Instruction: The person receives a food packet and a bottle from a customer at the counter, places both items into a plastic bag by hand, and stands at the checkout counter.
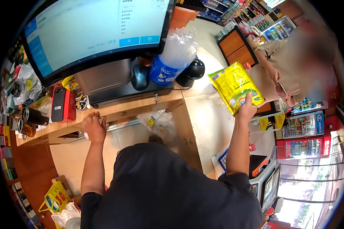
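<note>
My right hand (247,110) grips the lower corner of a bright yellow plastic pouch (233,86), with a green printed area near my fingers. The pouch is tilted and raised over the right-hand counter (208,126); a red cap-like piece shows at its top edge. My left hand (94,126) is at the front edge of the wooden counter (141,108), its fingers curled over that edge. Close to it are a phone (58,102) on a red box (70,107) and a small container of odds and ends (81,101).
A large monitor (95,34) stands ahead, beside a mouse (140,77), a blue tub (162,72) of clear plastic and a black rounded device (195,70). Across the counter stands a person (281,72) holding a phone. Dark cups (34,116) are far left.
</note>
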Motion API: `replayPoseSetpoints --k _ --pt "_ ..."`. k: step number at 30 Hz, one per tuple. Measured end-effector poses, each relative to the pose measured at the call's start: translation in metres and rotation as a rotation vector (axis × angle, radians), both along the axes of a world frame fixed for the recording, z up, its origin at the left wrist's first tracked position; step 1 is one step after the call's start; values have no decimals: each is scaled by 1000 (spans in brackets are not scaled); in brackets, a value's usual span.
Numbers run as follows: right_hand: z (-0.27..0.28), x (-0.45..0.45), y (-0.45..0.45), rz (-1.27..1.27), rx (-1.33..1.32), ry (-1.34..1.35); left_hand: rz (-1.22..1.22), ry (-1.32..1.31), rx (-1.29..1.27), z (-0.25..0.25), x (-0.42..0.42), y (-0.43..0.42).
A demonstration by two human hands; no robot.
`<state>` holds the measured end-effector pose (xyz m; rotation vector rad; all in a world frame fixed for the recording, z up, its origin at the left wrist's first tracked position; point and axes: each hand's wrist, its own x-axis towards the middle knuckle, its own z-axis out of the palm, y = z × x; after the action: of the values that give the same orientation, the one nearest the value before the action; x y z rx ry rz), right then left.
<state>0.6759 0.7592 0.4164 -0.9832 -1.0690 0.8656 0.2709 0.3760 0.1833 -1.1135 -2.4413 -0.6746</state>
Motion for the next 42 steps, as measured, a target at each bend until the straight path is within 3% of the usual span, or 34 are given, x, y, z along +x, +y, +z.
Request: replayPoseSetpoints --k 3,12,17,21,23,25,27,29,30,31,33,34,37,39,42 --pt "-6 -15 21 -117 18 -66 10 -20 -1 6 3 1" --pt "-24 -42 35 -92 103 -110 13 -65 -13 10 6 -2" --pt "-49 -4 45 -58 136 -329 48 -92 -41 10 7 -3" --pt "-52 26 34 -56 180 -276 30 -88 -5 9 8 -2" --pt "-50 59 34 8 83 -459 29 -82 11 7 6 -3" --pt "-48 81 29 229 -146 -231 31 -88 9 9 6 -4" --pt "-70 120 40 300 -347 -349 27 -68 20 9 7 -4" --pt "-96 141 43 222 -457 -558 28 -65 19 12 8 -3" --pt "-105 144 33 162 -488 -533 30 -61 16 11 7 -3" --pt "-132 173 46 -5 -336 -978 32 -56 12 11 7 -3" --pt "-149 186 49 -126 -433 -1125 35 -51 19 12 8 -2" --pt "-158 182 47 -312 -248 -1184 32 -46 19 13 8 -3" --pt "-156 169 72 -305 109 -1300 41 -101 -24 13 7 -3" --pt "-132 143 89 -16 86 -1007 60 -163 -72 17 10 -2" --pt "-100 93 110 -130 129 -1072 27 -125 -48 18 13 0"
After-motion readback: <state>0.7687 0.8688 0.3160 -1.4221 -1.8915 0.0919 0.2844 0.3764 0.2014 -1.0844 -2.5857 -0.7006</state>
